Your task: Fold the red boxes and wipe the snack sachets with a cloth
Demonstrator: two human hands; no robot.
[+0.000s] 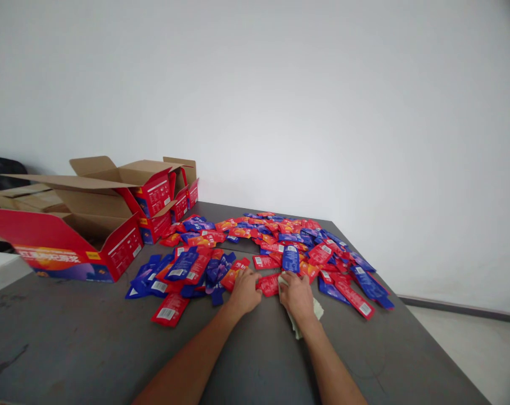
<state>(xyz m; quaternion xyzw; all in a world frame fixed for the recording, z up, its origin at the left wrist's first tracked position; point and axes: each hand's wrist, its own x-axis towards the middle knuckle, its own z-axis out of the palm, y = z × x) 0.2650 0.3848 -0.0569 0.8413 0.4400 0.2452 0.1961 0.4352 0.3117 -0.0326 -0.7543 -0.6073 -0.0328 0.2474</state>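
My left hand [245,293] is low over the table, its fingers closed at the left end of a flat red packet [268,285]. An orange-red packet [235,273] lies just beyond its knuckles. My right hand [297,295] grips a pale, crumpled cloth [317,309] at the red packet's right end; part of the cloth hangs out below the palm. A blue packet [290,259] lies right past the right fingertips. The fingers partly cover the ends of the red packet.
Loose red and blue packets spread in a heap [322,253] at the right and back, with another pile [187,267] on the left. Open red cardboard boxes [126,247] stand along the left side of the dark table [90,343]. A white wall [280,112] rises behind.
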